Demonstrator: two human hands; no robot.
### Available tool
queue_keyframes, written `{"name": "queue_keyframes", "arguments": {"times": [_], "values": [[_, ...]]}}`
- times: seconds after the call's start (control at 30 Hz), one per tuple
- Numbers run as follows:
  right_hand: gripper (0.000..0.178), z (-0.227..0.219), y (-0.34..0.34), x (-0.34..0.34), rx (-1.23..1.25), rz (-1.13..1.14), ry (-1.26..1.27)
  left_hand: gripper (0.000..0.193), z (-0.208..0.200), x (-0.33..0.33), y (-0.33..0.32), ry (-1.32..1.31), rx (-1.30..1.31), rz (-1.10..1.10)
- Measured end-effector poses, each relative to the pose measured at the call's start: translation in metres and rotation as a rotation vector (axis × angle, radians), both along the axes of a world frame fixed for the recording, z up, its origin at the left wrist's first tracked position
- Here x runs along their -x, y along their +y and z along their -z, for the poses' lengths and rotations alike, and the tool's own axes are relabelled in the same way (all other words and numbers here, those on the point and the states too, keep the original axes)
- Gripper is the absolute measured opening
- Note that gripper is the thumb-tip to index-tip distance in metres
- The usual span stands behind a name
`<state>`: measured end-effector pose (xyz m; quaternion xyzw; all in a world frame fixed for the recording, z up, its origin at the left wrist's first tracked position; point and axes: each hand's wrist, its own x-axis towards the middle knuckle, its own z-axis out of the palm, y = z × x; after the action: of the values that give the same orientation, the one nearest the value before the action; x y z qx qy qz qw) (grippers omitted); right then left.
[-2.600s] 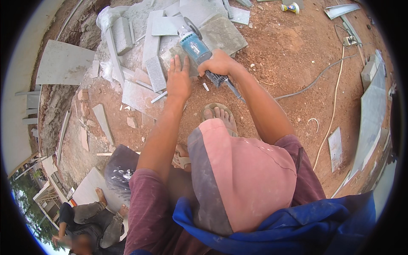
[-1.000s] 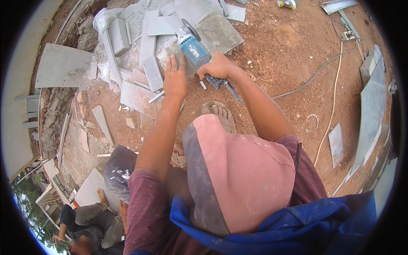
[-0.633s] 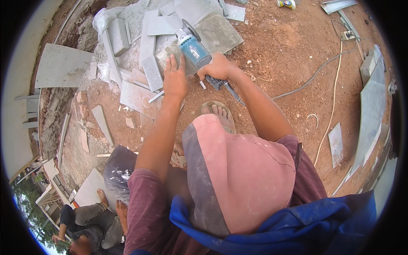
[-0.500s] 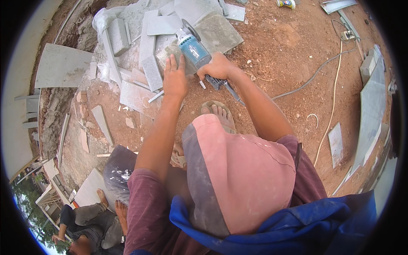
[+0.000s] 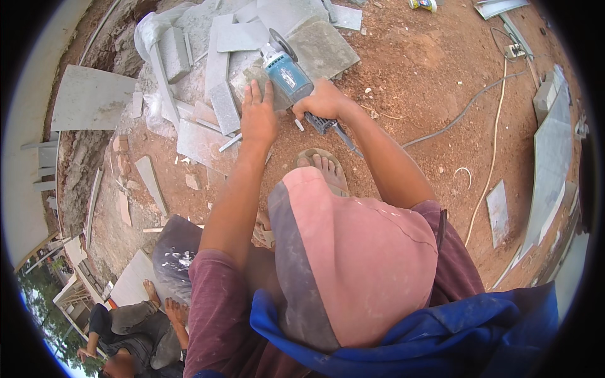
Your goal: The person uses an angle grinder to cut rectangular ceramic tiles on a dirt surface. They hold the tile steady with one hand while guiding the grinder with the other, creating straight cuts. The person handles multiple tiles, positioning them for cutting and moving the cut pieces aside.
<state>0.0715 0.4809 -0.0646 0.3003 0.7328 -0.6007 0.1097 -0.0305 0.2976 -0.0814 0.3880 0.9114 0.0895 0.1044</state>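
My right hand [image 5: 322, 102] is wrapped round the rear of a blue angle grinder [image 5: 290, 75]. The grinder's dark disc [image 5: 283, 45] points away from me, over grey stone tiles. My left hand [image 5: 259, 116] lies flat with fingers stretched, just left of the grinder, on a dusty tile [image 5: 242, 80]. Part of that tile is hidden under the hand and the tool. Beyond it, a larger grey slab [image 5: 329, 53] lies on the ground, and a small tile [image 5: 242, 37] rests left of the disc.
Cut tile strips [image 5: 224, 107] and a plastic sheet [image 5: 146, 38] lie to the left. The grinder's cord [image 5: 450, 129] runs right across the red soil toward a socket box [image 5: 515, 51]. Large panels [image 5: 547, 164] lean at the far right. Another person [image 5: 135, 340] sits at the lower left.
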Motion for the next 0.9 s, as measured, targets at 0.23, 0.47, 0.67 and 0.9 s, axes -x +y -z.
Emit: {"name": "queue_keyframes", "arguments": {"times": [0.23,0.47,0.67,0.9], "values": [[0.039,-0.0071,-0.0011,-0.0031,-0.003,-0.001,-0.039,0.093,0.0021,0.0012,0.0006,-0.026,0.059,-0.010],[0.040,-0.0031,-0.0009,-0.0025,0.002,-0.004,-0.035,0.095,0.0027,0.0009,-0.0003,-0.001,0.019,-0.001],[0.042,-0.0047,-0.0015,-0.0053,0.020,-0.008,-0.054,0.094,0.0030,0.0007,-0.0008,0.003,0.035,-0.005],[0.043,-0.0068,-0.0017,-0.0086,-0.005,-0.016,-0.072,0.095,0.0004,-0.0005,0.0007,-0.002,0.045,-0.008]]}}
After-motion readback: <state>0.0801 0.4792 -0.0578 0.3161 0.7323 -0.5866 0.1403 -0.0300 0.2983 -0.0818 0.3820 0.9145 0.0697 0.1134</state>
